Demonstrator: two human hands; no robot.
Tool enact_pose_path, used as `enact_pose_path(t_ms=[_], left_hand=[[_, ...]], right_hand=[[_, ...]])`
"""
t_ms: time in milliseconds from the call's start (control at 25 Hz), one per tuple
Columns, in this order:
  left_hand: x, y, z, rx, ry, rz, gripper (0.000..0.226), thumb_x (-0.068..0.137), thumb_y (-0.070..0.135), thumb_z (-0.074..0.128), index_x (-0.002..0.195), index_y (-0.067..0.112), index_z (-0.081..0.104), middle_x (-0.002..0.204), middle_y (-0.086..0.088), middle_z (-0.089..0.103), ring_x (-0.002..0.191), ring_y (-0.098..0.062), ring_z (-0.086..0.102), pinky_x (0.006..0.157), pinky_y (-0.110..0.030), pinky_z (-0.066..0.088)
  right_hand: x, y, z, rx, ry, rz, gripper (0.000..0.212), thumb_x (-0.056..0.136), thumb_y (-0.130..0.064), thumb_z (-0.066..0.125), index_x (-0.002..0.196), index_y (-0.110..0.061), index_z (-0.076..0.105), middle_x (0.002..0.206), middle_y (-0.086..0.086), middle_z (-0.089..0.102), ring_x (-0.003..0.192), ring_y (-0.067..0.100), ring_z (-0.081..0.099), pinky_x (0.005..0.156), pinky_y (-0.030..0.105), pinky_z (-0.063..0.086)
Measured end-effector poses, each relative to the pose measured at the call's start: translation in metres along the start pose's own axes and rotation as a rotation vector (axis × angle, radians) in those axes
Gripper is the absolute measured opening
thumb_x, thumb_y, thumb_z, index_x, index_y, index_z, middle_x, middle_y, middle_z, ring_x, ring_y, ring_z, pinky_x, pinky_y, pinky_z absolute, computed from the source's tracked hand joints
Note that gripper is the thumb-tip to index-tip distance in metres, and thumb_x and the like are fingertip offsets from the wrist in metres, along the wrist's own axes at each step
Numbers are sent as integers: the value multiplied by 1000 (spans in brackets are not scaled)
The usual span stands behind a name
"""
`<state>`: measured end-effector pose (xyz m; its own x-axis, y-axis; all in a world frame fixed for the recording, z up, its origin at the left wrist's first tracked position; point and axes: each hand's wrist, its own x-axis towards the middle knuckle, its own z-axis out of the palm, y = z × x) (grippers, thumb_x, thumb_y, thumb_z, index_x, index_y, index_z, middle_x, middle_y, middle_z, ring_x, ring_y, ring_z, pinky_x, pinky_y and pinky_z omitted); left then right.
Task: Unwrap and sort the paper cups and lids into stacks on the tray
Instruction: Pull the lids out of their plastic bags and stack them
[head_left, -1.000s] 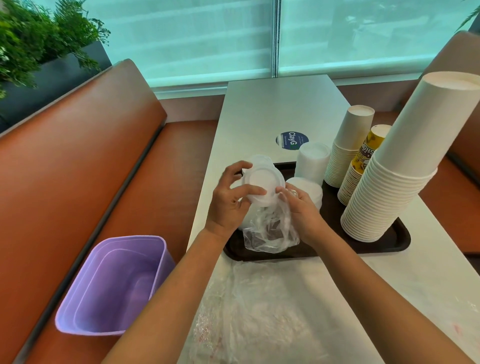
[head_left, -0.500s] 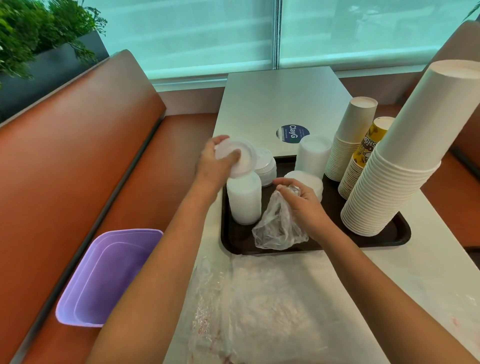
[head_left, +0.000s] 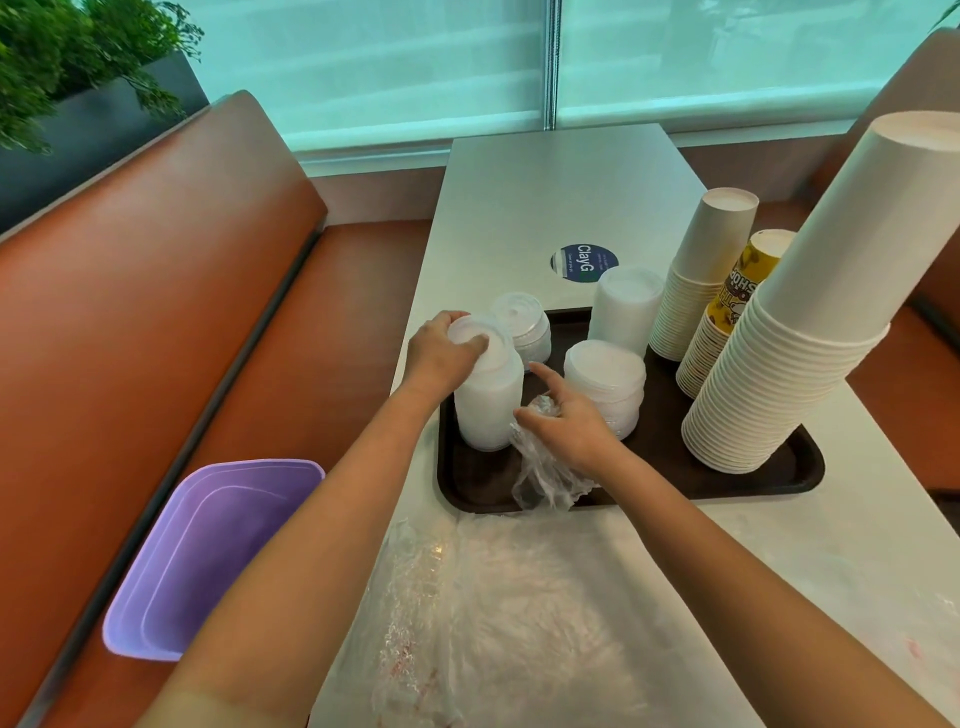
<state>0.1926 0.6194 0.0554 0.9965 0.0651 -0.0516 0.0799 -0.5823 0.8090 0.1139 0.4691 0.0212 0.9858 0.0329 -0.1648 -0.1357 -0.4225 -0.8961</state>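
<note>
A dark brown tray (head_left: 769, 480) holds several stacks. My left hand (head_left: 441, 353) grips white lids on top of the tall lid stack (head_left: 488, 410) at the tray's left. My right hand (head_left: 569, 421) pinches a crumpled clear plastic wrap (head_left: 545, 478) just in front of a shorter lid stack (head_left: 608, 384), its index finger pointing toward the tall stack. Behind stand a small lid stack (head_left: 522, 327) and another white lid stack (head_left: 626, 306). On the right are a white cup stack (head_left: 701, 280), a yellow printed cup stack (head_left: 727, 317) and a big leaning white cup stack (head_left: 810, 332).
A sheet of clear plastic (head_left: 493, 613) lies on the white table (head_left: 545, 197) in front of the tray. A purple bin (head_left: 208, 556) sits on the orange bench seat (head_left: 156, 312) at the left. A round blue sticker (head_left: 584, 262) marks the table behind the tray.
My left hand lifted a few lids off, and now sets them down on the tall stack. My right hand pulled the wrap off and holds it low on the tray.
</note>
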Motion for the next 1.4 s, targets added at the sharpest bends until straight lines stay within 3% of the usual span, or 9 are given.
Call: enact_pose_path(t_ms=[320,560,720,880,1000,1120,1200,1280,1400], left_hand=[[-5,-8,3,34,-142,28,37,89,28,60,125,20,55,121,-4,57,111,-22,52,95,-34,44],[-8,-5,-1,59,-232,142,37,90,17,53,125,31,55,130,-2,52,111,-20,49,91,-27,41],[-10,-3,-1,54,-226,125,36,91,11,46,122,26,55,126,-8,53,104,-21,48,81,-26,37],[-12,-5,-2,69,-240,159,38,92,14,49,127,26,53,132,-6,49,115,-20,46,93,-26,36],[-19,1,-8,62,28,303,33,91,20,58,123,21,58,129,-6,48,117,-14,47,94,-16,32],[-46,21,-11,-10,337,585,14,87,18,60,97,10,67,100,-6,59,82,0,53,72,-4,38],[-75,35,-4,8,164,561,17,87,31,62,94,16,65,86,1,62,70,-3,53,64,-16,45],[-98,39,8,184,-150,418,40,81,48,65,114,26,58,93,9,57,77,-5,52,67,-22,45],[-103,27,21,130,-332,303,44,85,29,67,126,24,52,102,4,56,86,-11,55,81,-26,50]], right_hand=[[2,5,15,9,-66,6,76,88,-22,61,150,-31,18,118,5,61,111,19,56,105,40,40],[-2,3,18,-1,-67,-8,78,89,-21,61,151,-32,13,125,8,59,114,21,56,98,30,41],[-2,4,20,-38,-85,9,83,89,-23,61,152,-30,7,126,10,57,113,21,57,99,31,40],[-3,3,19,5,-71,42,85,89,-23,63,153,-26,6,123,6,55,116,21,55,103,33,38],[-9,2,10,53,50,45,71,89,-24,63,148,-20,25,117,2,54,115,19,52,102,33,41],[-16,-6,-7,144,180,49,31,91,-27,60,120,-18,54,111,1,57,102,14,54,86,23,45],[-17,-12,-20,318,202,125,22,94,-31,55,109,-15,58,105,5,62,99,20,59,89,32,49],[-19,-18,-32,654,88,218,31,98,-34,47,113,-9,57,108,15,65,103,28,62,95,44,49],[-31,-24,-50,968,-52,256,21,96,-14,41,109,-8,56,106,18,63,94,29,63,83,43,51]])
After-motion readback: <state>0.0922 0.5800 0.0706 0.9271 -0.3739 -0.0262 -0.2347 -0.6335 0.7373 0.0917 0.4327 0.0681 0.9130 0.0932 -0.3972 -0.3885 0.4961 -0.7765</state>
